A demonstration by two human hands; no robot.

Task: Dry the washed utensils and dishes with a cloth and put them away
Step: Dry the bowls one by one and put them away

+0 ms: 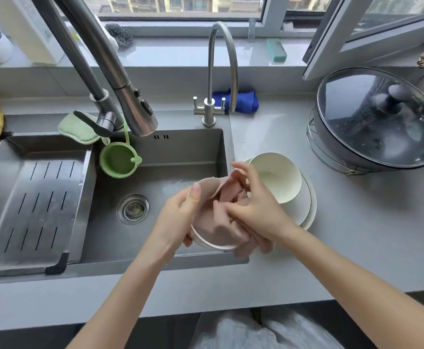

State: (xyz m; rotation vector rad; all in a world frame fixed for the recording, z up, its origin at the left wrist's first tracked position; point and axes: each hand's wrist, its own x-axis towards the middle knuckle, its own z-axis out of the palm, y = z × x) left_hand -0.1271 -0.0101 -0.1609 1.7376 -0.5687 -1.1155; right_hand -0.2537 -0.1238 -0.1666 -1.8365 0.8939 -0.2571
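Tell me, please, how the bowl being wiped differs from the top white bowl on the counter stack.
The wiped bowl is pale pink; the top bowl is white. The left hand holds the wiped bowl above the sink; the top bowl lies tilted on stacked dishes on the counter. The right hand pushes a pink cloth into the wiped bowl; the top bowl is empty. Both are round.

Pink cloth (227,217) inside hand-held bowl (206,241)
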